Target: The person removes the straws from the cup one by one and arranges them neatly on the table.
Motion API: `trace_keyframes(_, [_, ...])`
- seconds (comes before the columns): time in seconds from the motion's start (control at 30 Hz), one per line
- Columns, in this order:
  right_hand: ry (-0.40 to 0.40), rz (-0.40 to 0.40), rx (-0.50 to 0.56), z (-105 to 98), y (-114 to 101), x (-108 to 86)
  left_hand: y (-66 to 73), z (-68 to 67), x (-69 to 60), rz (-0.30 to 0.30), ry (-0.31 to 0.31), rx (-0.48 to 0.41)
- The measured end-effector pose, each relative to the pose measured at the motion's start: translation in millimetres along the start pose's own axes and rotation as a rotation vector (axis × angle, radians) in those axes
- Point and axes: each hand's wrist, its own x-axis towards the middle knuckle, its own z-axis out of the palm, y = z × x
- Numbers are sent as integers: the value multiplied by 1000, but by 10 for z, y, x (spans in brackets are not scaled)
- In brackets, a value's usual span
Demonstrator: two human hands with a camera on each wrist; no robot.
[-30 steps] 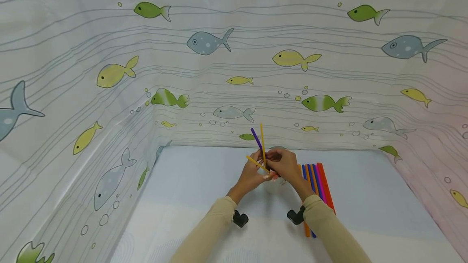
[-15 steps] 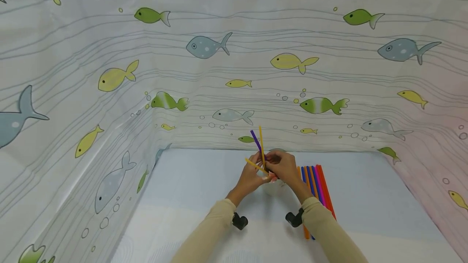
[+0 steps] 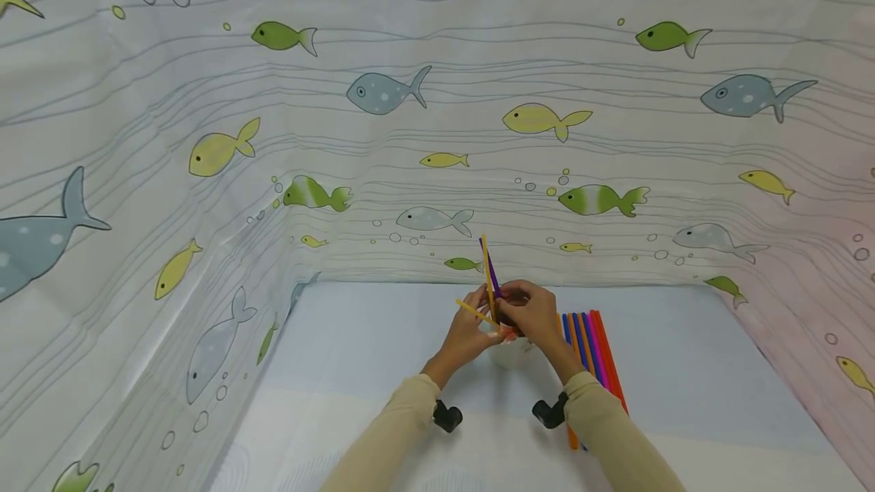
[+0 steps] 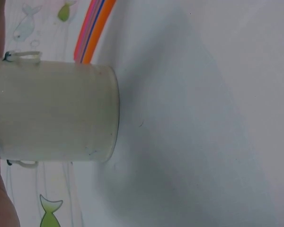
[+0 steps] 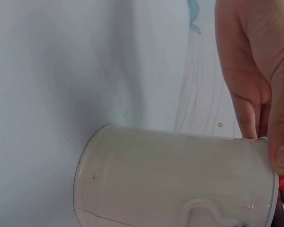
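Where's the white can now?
In the head view, the white can is right of centre, below the left hand and right hand, left of the coloured sticks.

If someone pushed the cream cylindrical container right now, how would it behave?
The cream cylindrical container would probably feel slippery, since it looks smooth and somewhat glossy. It may slide before tipping, being straight-sided with a full-width base. If knocked over, its side loops would likely limit rolling.

Cream pail (image 4: 52,111), upright — purple stick (image 3: 494,273) and yellow sticks (image 3: 472,309) aslant near its mouth.
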Motion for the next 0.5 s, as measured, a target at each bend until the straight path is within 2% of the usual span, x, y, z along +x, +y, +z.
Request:
trace_keyframes(0.03, [10,-3,8,-1,-3,-5,-58,12,1,-3,4,-4])
trace_keyframes(0.13, [53,-22,34,-11,-54,-5,-119,31,3,-9,9,1])
trace_keyframes(0.2, [92,-51,50,-21,-77,2,-206,49,7,-17,8,27])
trace_keyframes(0.27, [124,-93,78,-39,-114,9,-202,53,7,-41,3,48])
trace_keyframes(0.33, [147,-127,95,-63,-183,-1,-290,73,8,-63,6,67])
trace_keyframes(0.43, [155,-181,140,-132,-394,-38,-269,73,-2,-53,10,61])
trace_keyframes(0.5, [163,-186,149,-187,-528,-52,-204,61,-7,-18,10,37])
